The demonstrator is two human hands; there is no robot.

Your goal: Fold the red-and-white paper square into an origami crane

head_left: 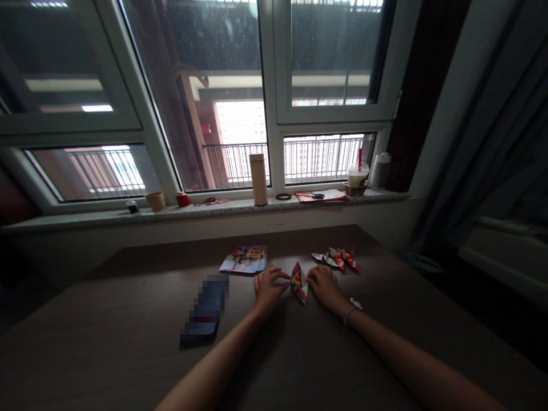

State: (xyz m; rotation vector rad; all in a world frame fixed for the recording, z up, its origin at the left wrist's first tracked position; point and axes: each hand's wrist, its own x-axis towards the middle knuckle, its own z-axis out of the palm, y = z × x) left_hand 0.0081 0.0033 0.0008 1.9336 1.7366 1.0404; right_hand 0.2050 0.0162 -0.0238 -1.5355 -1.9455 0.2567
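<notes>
A folded paper figure (298, 282), red and purple printed on one side and whitish on the other, stands pointed between my hands on the dark table. My left hand (270, 290) has its thumb and forefinger at the figure's left edge, in what looks like a pinch. On the other side, my right hand (327, 288), with a pale band at the wrist, has curled fingers closed on its right edge; the fingertips are partly hidden. Several finished-looking folded paper figures (338, 258) in red and white lie just beyond my right hand.
A printed glossy packet or booklet (245, 259) lies beyond my left hand. Closer, a dark blue pixelated object (208, 308) rests on the table (107, 342). On the windowsill stand a beige bottle (258, 180), a paper cup (156, 201), a drink cup with a red straw (358, 174) and scissors (317, 196).
</notes>
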